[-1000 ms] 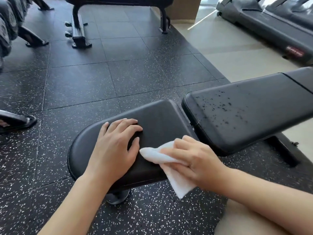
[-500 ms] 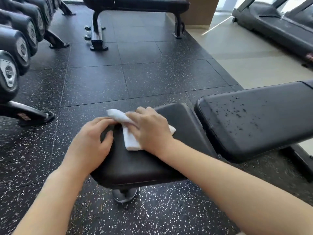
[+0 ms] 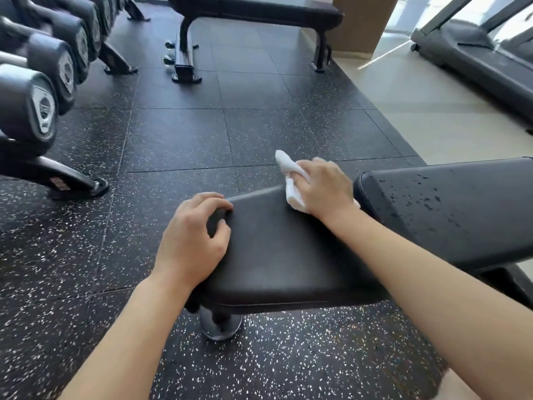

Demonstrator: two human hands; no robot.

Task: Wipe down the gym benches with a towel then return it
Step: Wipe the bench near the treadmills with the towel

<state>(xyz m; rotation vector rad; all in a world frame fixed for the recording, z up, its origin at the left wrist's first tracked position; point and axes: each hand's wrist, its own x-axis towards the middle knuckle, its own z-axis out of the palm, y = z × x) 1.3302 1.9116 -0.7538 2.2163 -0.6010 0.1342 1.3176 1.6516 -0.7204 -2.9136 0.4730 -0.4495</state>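
The floor (image 3: 178,134) under me is dark rubber tile flecked with white, meeting pale flooring on the right where a treadmill (image 3: 478,62) stands. A rack of dumbbells (image 3: 31,90) runs along the left edge, and a flat bench (image 3: 253,13) sits across the far end of the mat.

Right in front of me is the bench (image 3: 288,255) I'm working on. Its black seat pad lies below my arms, and the back pad (image 3: 450,209) rises to the right, just beside the seat with a narrow gap between them. The back pad is speckled with dark wet-looking droplets.

My left hand (image 3: 193,238) rests on the seat's left end, fingers curled over the edge and thumb on top, gripping the pad. My right hand (image 3: 323,189) is at the seat's far edge, close to the gap, fingers curled around the towel (image 3: 291,180) and pressing it against the pad. The towel is white and bunched; one end sticks up past my knuckles, the rest is tucked beneath my palm on the seat.
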